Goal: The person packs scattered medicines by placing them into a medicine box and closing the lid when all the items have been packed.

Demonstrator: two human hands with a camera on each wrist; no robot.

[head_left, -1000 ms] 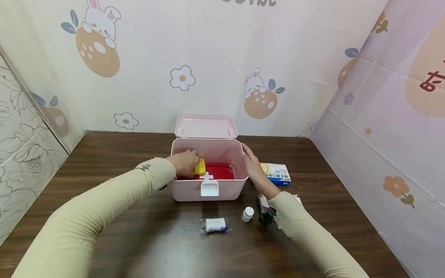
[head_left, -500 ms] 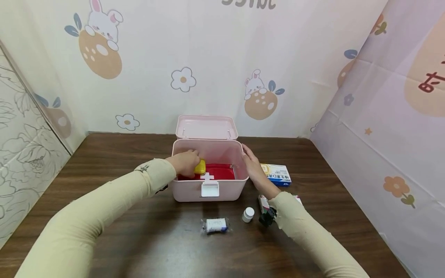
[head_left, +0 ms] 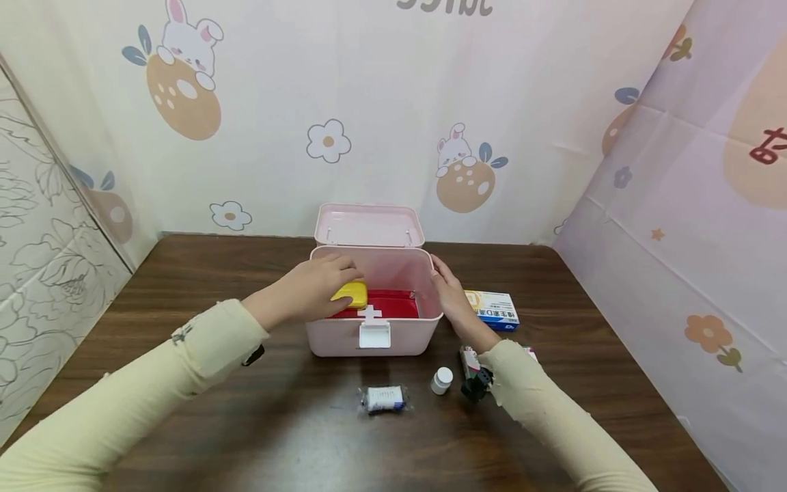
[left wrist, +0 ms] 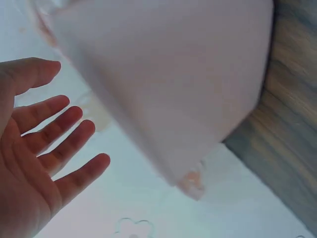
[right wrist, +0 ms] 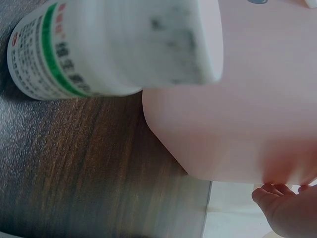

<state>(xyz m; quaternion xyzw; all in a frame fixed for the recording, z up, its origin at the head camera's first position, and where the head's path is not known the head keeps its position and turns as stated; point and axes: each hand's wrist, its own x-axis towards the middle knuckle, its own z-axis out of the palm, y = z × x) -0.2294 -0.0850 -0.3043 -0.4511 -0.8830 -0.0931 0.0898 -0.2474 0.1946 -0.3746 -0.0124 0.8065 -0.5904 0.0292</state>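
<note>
A pink storage box (head_left: 369, 339) stands with its lid (head_left: 369, 225) tipped back. Inside it lie a red pouch (head_left: 396, 304) with a white cross and, at the left, a small yellow case (head_left: 353, 294). My left hand (head_left: 310, 287) hovers over the box's left side, near the yellow case. In the left wrist view its fingers are spread, with nothing between them. Against the box's right wall rests my right hand (head_left: 458, 304), its fingertips touching the outside in the right wrist view. Part of that hand is cut off there.
In front of the box lie a wrapped bandage roll (head_left: 385, 398) and a white pill bottle (head_left: 441, 380). To the right is a blue-and-white carton (head_left: 494, 309). Another carton (head_left: 469, 360) is partly hidden under my right forearm. A printed curtain (head_left: 375, 89) hangs behind the table.
My left hand has lifted and drawn back to the left, out of the box, leaving the yellow case inside. The right hand stays at the box's right wall.
</note>
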